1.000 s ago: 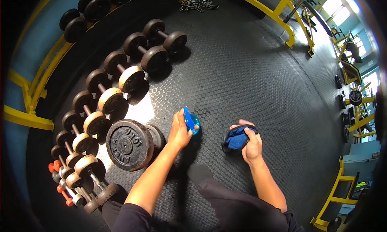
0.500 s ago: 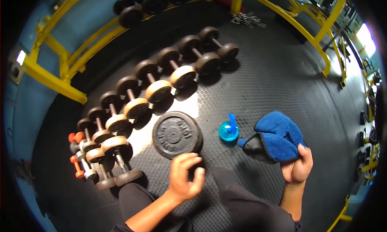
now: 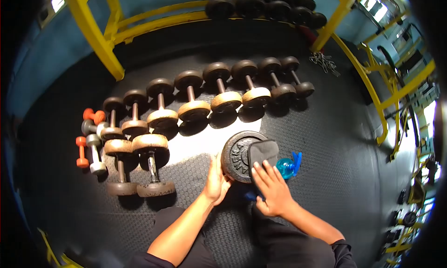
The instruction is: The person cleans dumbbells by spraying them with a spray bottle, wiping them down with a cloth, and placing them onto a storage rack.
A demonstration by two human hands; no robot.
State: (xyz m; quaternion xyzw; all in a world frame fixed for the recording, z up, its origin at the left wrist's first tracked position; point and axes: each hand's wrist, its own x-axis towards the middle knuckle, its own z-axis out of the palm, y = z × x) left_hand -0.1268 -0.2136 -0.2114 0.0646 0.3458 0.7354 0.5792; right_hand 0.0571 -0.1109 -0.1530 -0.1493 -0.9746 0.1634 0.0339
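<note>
A round black weight plate point(image 3: 237, 162) with raised lettering lies on the floor before me, on what looks like a stack. My left hand point(image 3: 215, 182) grips its lower left rim, fingers along the side. Over the plate's right part, my right hand point(image 3: 274, 191) presses a cloth point(image 3: 263, 151), its dark grey side showing and a bit of blue peeking out below the hand. The fingers lie fairly straight on the cloth, which hides part of the plate. Just right of the cloth stands a blue bottle point(image 3: 285, 168) with a blue strap.
A row of dumbbells point(image 3: 192, 109) stretches across the floor beyond the plate, with two larger ones point(image 3: 151, 168) nearer on the left. Small orange and grey dumbbells point(image 3: 82, 152) lie at the far left. Yellow racks point(image 3: 95, 35) stand at the back and right.
My right hand has brought the cloth left onto the plate. My left hand has taken hold of the plate's rim. The view has turned and shifted.
</note>
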